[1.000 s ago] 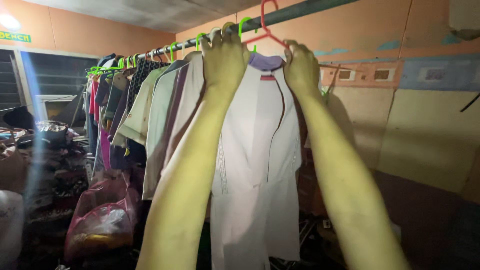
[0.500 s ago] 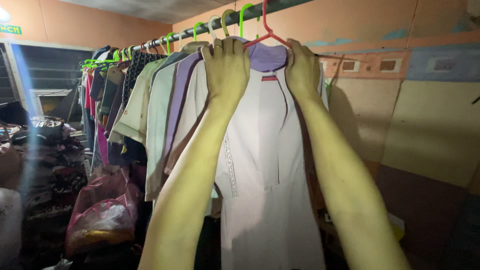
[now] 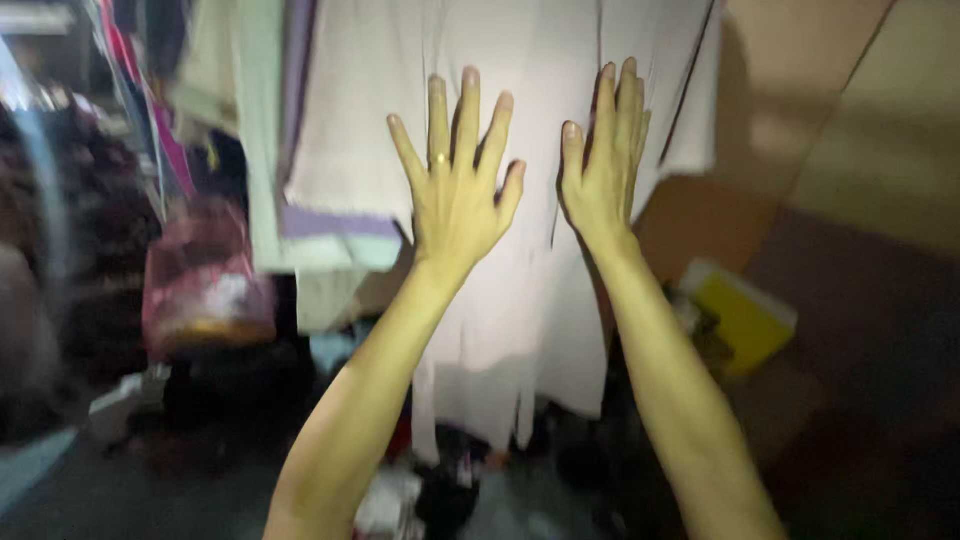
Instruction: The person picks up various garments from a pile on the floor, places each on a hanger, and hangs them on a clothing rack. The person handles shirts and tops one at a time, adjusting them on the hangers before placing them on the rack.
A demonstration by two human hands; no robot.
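flat palms on a soft hanging garment

head view: the left hand (image 3: 455, 195) is spread wide open, fingers fanned and pointing up, its palm laid flat against the pale hanging garment (image 3: 520, 300); it grips nothing. just to its right, the right hand (image 3: 600, 165) is open too, fingers straight and close together, pressed on the same cloth and holding nothing. the garment hangs in front of both hands and falls well below the wrists, ending in a split, uneven hem.

judging by how it drapes and folds, the cloth is light, thin and limp, not slippery and not fragile; it would give under any push and bunch up easily. a pinch of the fabric at a side edge, or a hold up at the shoulders, looks the surest place to take it.

the top of the garment, with whatever it hangs from, is cut off above the fingers. further left hang more clothes (image 3: 260, 150) and a pink bag (image 3: 205, 290), both smeared by motion blur. the dark floor below the forearms is cluttered with things i cannot make out. to the right of the right hand lies a yellow flat object (image 3: 745, 315), its kind unclear.
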